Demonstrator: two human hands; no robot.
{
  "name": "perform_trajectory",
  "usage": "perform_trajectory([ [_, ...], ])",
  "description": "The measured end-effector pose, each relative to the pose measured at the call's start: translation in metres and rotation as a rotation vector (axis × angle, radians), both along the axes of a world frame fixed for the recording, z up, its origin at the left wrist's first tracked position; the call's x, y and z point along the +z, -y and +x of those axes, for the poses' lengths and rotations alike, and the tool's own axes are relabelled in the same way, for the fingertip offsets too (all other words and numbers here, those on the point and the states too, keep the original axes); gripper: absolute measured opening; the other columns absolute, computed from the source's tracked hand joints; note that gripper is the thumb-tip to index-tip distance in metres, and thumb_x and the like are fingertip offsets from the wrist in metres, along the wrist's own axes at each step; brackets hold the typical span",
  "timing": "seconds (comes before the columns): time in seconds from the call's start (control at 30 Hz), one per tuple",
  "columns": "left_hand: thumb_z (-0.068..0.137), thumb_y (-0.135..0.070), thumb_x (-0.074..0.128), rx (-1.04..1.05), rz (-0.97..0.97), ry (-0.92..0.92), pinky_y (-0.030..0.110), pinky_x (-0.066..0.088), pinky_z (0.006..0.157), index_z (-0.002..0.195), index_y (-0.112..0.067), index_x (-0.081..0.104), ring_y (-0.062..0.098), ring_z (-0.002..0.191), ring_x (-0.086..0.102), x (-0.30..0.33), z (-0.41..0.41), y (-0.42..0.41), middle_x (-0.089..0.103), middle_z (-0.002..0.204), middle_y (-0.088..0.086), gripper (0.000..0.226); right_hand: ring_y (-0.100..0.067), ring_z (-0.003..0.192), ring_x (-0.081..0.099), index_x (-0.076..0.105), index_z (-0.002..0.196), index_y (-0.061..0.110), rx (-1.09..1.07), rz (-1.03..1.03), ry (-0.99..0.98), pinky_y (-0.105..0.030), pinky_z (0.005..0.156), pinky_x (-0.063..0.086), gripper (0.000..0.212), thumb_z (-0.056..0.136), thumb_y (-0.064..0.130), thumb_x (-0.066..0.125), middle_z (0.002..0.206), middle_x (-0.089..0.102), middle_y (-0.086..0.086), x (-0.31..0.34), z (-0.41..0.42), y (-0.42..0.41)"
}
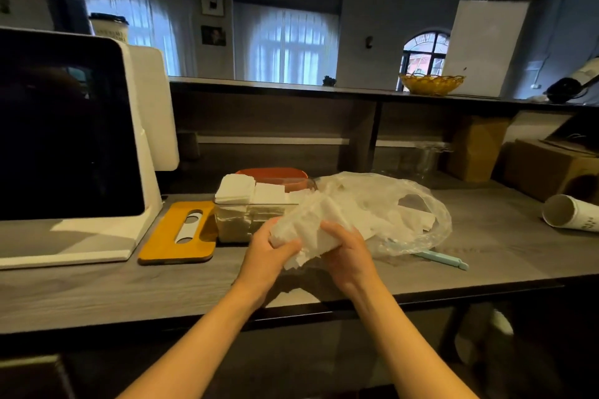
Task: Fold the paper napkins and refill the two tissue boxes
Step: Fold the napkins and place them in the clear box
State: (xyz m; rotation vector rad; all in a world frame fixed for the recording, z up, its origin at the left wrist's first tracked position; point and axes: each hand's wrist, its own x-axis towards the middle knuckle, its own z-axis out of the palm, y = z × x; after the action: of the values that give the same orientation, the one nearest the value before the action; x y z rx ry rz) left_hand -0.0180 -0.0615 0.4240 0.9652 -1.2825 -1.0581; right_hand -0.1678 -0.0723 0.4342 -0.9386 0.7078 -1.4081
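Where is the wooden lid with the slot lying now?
In the head view, the wooden lid lies flat on the counter, left of the clear tissue box, beside the monitor's base.

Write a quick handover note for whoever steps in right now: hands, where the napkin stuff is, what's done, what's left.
Left hand and right hand both grip a bunch of napkins above the counter.
Clear tissue box is open, folded napkins stacked above its rim; its wooden lid lies beside it.
Orange-lidded box sits behind, contents hidden.
Plastic bag holds more napkins.
Left: fold this bunch, load it, lid the box, check the second.
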Motion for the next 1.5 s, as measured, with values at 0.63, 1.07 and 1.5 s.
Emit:
perform_trajectory([
  [0.63,0.100,-0.027,0.058,0.455,-0.022,-0.057,0.022,0.049,0.074,0.110,-0.025,0.063,0.010,0.101,0.061,-0.014,-0.006,0.007,0.065,0.106,-0.008,0.012,-0.005,0.078,0.058,0.064,0.101,0.014,-0.463,-0.007,-0.518,-0.013,0.058,0.041,0.026,0.090,0.037,0.069,0.088,0.063,0.007,-0.013,0.061,0.015],
  [1.07,0.102,-0.026,0.051,0.515,0.034,0.006,0.036,0.055,0.082,0.115,-0.023,0.064,0.016,0.099,0.061,-0.018,-0.005,0.016,0.064,0.105,-0.006,0.019,-0.010,0.064,0.050,0.063,0.072,0.009,-0.546,0.002,-0.523,-0.023,0.058,0.037,0.026,0.093,0.024,0.061,0.068,0.057,0.001,-0.034,0.056,0.032],
  [1.5,0.104,-0.030,0.047,0.522,0.049,-0.049,0.027,0.047,0.075,0.123,-0.021,0.057,0.011,0.097,0.057,-0.020,-0.004,0.016,0.061,0.112,-0.001,0.024,-0.008,0.088,0.058,0.068,0.099,0.015,-0.440,-0.055,-0.582,-0.022,0.068,0.042,0.012,0.092,0.021,0.061,0.093,0.065,0.007,-0.034,0.055,0.033],
])
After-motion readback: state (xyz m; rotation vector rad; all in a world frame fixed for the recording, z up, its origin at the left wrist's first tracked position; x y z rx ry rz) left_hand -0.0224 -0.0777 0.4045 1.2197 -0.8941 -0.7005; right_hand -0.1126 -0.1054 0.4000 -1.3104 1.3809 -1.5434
